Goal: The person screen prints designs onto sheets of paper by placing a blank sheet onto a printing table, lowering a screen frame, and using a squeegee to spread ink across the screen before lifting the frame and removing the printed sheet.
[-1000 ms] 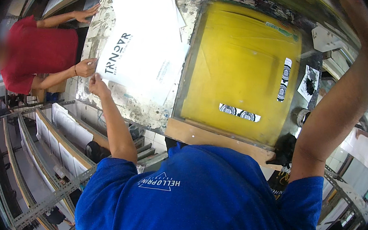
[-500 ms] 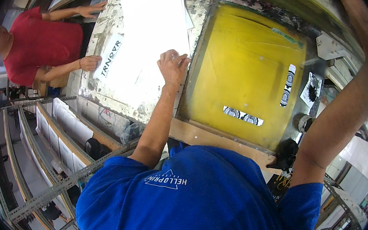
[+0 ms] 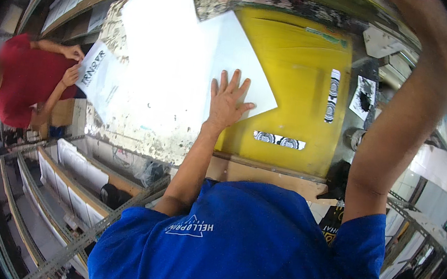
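Note:
My left hand (image 3: pixel 227 102) lies flat with fingers spread on a white sheet (image 3: pixel 245 48). The sheet overlaps the left part of a yellow screen-printing screen (image 3: pixel 289 97). On its left, more white sheets (image 3: pixel 156 27) are spread over the paint-flecked table (image 3: pixel 159 143). My right forearm (image 3: pixel 395 131) reaches up along the right side, and the hand at its end is beyond the upper edge. Two black-and-white printed strips (image 3: pixel 279 140) lie on the yellow screen, one along the bottom and one on the right.
At the left, a co-worker in a red shirt (image 3: pixel 38 74) holds a printed white sheet (image 3: pixel 101 76) with both hands. A card with black ink (image 3: pixel 363 97) and a small round container (image 3: pixel 353 138) sit right of the screen. Metal racks (image 3: pixel 62 198) stand at lower left.
A white sheet now extends rightward over the yellow screen. My left hand has opened and moved slightly right. The co-worker has pulled the printed sheet left, both hands on it.

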`<action>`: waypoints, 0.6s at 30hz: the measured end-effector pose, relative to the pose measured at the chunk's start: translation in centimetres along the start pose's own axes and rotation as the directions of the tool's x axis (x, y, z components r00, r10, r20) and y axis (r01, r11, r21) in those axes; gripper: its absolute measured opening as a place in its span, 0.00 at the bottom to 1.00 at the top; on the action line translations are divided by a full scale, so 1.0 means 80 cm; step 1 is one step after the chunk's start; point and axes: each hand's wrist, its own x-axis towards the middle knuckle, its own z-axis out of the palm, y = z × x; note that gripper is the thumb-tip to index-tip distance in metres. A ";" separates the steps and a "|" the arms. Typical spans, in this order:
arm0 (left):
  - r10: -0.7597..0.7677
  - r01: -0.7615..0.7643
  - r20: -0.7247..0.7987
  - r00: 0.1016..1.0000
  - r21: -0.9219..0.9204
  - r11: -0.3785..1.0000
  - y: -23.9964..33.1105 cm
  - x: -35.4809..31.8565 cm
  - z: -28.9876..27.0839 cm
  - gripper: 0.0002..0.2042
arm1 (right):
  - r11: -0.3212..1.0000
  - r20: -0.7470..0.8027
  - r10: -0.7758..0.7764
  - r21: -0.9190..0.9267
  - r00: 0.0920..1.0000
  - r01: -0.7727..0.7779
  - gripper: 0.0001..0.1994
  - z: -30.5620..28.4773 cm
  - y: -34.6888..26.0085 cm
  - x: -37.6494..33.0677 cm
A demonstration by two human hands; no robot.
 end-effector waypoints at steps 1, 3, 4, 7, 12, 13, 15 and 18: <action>0.056 -0.056 0.007 0.998 -0.020 0.998 0.009 0.010 0.011 0.35 | 0.999 0.025 0.032 -0.036 0.999 -0.031 0.17 -0.001 -0.004 0.003; 0.164 -0.162 0.025 0.986 -0.071 0.984 0.036 0.032 0.023 0.36 | 0.978 0.093 0.132 -0.173 0.987 -0.115 0.17 -0.003 -0.022 0.014; 0.198 -0.193 0.101 0.975 -0.063 0.979 0.050 0.046 0.030 0.37 | 0.983 0.085 0.105 -0.159 0.991 -0.091 0.17 -0.001 -0.020 0.016; 0.351 -0.336 0.147 0.925 -0.119 0.934 0.086 0.071 0.052 0.36 | 0.992 0.063 0.028 -0.125 0.998 -0.020 0.17 0.006 -0.013 0.007; 0.409 -0.377 0.201 0.890 -0.177 0.909 0.125 0.070 0.061 0.37 | 0.993 0.048 0.002 -0.119 0.999 0.004 0.18 0.010 -0.002 0.000; 0.414 -0.380 0.207 0.887 -0.186 0.906 0.129 0.068 0.060 0.37 | 0.994 0.045 -0.007 -0.107 0.999 0.012 0.18 0.011 -0.002 0.000; 0.421 -0.383 0.213 0.882 -0.199 0.902 0.136 0.061 0.062 0.37 | 0.995 0.042 -0.014 -0.098 0.999 0.018 0.18 0.014 -0.005 -0.003; 0.434 -0.393 0.213 0.875 -0.211 0.895 0.143 0.052 0.064 0.38 | 0.995 0.034 -0.024 -0.098 0.999 0.027 0.18 0.015 -0.001 -0.003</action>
